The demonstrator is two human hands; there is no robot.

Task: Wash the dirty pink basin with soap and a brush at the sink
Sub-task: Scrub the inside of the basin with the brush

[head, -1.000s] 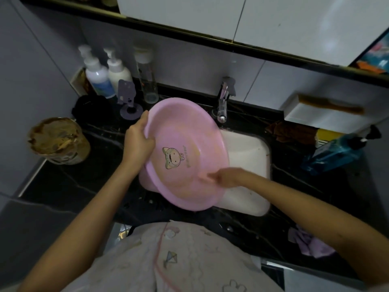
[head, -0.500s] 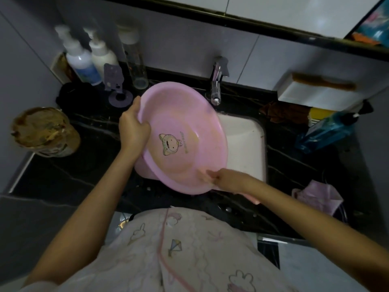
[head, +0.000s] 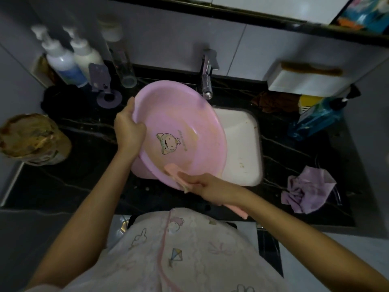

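Note:
The pink basin (head: 185,121), with a cartoon animal printed inside and yellowish grime on its wall, is tilted over the left side of the white sink (head: 242,148). My left hand (head: 129,128) grips its left rim. My right hand (head: 207,187) holds a pink brush (head: 172,170) by its handle, which sticks out behind the wrist. The brush head lies on the basin's near rim. The faucet (head: 207,79) stands just behind the basin with no water visible.
Two white pump bottles (head: 67,57) and a clear bottle (head: 122,64) stand at the back left on the black counter (head: 84,178). A dirty tin (head: 31,140) sits far left. A blue bottle (head: 315,119) and a crumpled lilac cloth (head: 307,188) lie right.
My right hand slid from inside the basin down to its near rim, and the pink brush now shows in it. The view tilted slightly downward.

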